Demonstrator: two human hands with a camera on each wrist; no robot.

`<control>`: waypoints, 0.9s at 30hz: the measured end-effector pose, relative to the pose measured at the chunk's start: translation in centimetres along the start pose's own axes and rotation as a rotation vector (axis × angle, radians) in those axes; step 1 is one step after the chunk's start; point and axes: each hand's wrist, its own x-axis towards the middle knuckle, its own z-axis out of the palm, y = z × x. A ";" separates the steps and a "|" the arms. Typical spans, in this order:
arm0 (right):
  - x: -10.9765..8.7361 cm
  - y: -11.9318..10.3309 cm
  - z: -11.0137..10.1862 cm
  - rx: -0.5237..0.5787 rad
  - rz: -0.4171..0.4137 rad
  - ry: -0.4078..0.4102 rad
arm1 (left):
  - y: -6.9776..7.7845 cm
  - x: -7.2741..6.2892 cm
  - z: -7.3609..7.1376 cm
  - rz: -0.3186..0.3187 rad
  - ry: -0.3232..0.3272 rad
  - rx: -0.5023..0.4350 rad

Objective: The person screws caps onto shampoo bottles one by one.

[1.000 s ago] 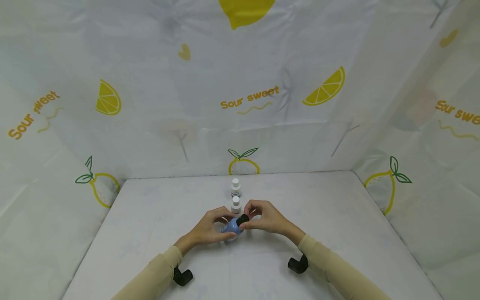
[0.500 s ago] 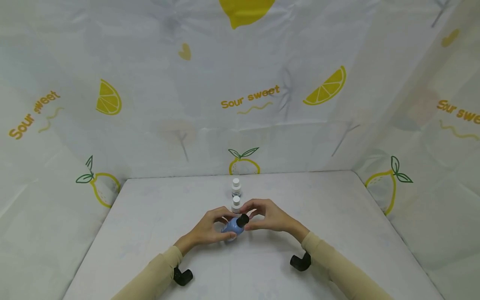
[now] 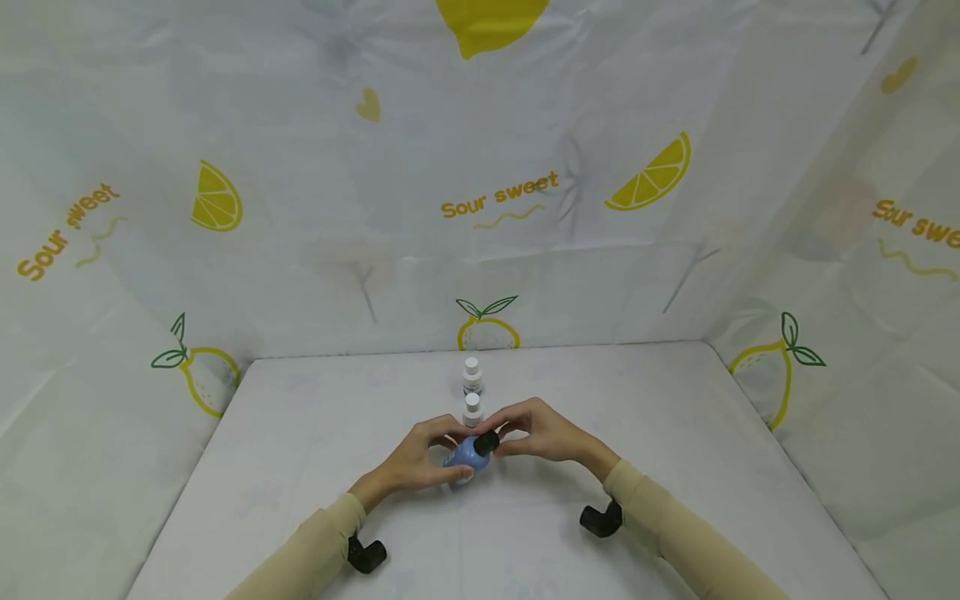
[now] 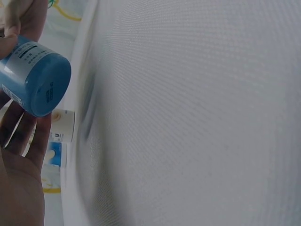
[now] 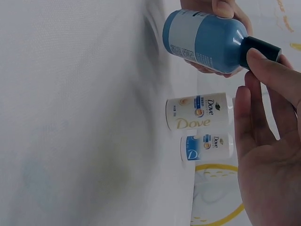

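A blue bottle [image 3: 465, 453] with a black cap [image 3: 487, 442] is tilted with its cap toward the right, held above the tabletop. My left hand [image 3: 417, 456] grips its body, thumb on the near side and fingers on the far side. In the left wrist view the bottle's base [image 4: 50, 87] faces the camera. At the cap, my right hand [image 3: 546, 433] pinches with thumb and fingertips; the right wrist view shows the thumb lying on the dark cap [image 5: 261, 51], with other fingers partly hidden behind it.
Just beyond the hands stands a white Dove bottle [image 3: 472, 410], and behind it a second, smaller-looking white bottle [image 3: 472, 379] with a blue patch. Both are upright on the white tabletop [image 3: 337, 400]. A lemon-print cloth [image 3: 405, 283] rises along the back.
Half a second ago my right fingers were spread off the cap; now they have closed on it again. The left hand keeps its grip on the bottle, almost unmoved.
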 end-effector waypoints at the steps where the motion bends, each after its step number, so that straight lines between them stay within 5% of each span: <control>1: 0.0 0.0 0.0 0.001 0.003 0.006 | 0.0 0.0 0.0 -0.003 0.001 0.000; 27: 0.4 -0.3 0.8 -0.110 0.076 0.141 | 0.0 0.2 0.0 0.031 0.021 0.005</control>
